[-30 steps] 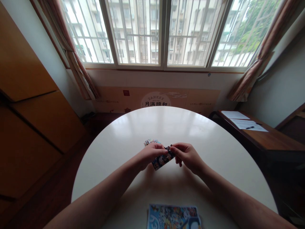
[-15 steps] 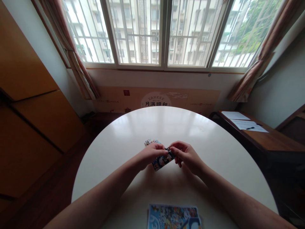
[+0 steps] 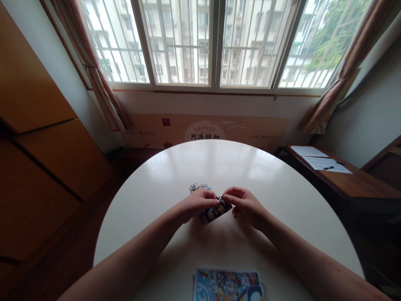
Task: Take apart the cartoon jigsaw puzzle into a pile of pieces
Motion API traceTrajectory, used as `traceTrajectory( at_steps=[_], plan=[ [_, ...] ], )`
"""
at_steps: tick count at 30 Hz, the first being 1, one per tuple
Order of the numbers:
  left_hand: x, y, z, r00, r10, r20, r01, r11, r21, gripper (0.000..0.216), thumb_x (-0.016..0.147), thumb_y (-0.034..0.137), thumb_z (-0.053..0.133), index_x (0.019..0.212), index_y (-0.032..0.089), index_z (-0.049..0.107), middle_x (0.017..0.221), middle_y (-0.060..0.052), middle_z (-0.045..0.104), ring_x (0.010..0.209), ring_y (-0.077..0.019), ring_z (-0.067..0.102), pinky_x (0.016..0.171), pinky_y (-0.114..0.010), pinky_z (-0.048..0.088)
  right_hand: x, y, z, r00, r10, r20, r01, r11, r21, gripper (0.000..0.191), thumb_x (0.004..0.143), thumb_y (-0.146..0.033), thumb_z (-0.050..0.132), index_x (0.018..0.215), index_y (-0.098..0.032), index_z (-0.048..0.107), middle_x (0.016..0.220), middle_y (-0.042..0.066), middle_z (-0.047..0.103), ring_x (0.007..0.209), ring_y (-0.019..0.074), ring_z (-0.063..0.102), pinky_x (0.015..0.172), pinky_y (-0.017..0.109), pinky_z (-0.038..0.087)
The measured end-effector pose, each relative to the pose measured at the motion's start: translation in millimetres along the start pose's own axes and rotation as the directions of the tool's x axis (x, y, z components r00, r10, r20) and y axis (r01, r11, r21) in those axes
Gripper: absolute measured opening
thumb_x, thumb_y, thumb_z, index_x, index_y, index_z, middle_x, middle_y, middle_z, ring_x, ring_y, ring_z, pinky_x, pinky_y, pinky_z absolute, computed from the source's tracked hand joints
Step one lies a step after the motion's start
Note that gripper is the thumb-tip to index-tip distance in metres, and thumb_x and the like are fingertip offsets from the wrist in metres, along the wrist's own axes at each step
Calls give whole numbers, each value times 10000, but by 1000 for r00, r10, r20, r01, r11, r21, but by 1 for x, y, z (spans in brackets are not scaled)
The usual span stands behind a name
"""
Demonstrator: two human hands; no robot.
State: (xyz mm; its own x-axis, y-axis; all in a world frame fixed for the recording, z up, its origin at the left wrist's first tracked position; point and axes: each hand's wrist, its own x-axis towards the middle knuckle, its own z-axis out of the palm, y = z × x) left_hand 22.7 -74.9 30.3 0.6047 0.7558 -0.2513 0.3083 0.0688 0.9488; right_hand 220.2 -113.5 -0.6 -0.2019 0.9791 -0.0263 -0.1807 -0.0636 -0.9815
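A small joined section of jigsaw puzzle (image 3: 213,214), dark blue and black with white patches, is held tilted just above the table. My left hand (image 3: 200,204) is closed on its upper left edge, thumb on top. At its upper right corner my right hand (image 3: 242,202) pinches with thumb and forefinger; whether a separate small piece is between those fingertips cannot be made out. Behind my left hand lies a heap of small loose puzzle pieces (image 3: 199,187), partly hidden by the hand. A colourful picture sheet (image 3: 227,284) with a large cartoon figure lies close to me.
Everything rests on a round white table (image 3: 140,200). To the right stands a wooden desk (image 3: 366,179) bearing papers (image 3: 326,164) and a dark pen. Beyond the table are a low printed panel (image 3: 140,129) and a barred window (image 3: 216,46); a wooden cabinet (image 3: 31,167) is at left.
The fingers of my right hand have shifted slightly at the puzzle's corner, its lower fingers drawing back from beneath. The puzzle section has tilted a little. My left hand keeps its hold.
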Motion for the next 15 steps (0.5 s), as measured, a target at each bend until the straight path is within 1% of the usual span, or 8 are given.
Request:
traceTrajectory(
  at_steps=[3,8,15],
  plan=[
    [-1,1,0,1000,6,-6,-6,999,35,363,665,483,731,670,161,565,611,28,497,614,-130,443,593,-268,298,1,1,-2,1000,12,6,-12,999,35,277,707,-384,835,822,-167,707,744,8,636,586,92,523,472,198,423],
    [0,0,-1,1000,-9,-18,9,1000,4,351,674,478,730,683,154,595,620,23,520,629,-136,461,610,-271,311,1,1,-4,1000,22,22,-24,996,87,253,702,-359,851,812,-174,718,756,11,660,612,95,540,526,214,419],
    [1,-2,-2,999,-36,-33,36,999,-6,332,677,459,731,702,149,617,632,14,553,640,-139,479,618,-269,333,-2,-5,-2,999,-5,34,2,997,72,271,694,-370,860,819,-169,729,718,8,653,631,103,548,564,229,426]
  ],
)
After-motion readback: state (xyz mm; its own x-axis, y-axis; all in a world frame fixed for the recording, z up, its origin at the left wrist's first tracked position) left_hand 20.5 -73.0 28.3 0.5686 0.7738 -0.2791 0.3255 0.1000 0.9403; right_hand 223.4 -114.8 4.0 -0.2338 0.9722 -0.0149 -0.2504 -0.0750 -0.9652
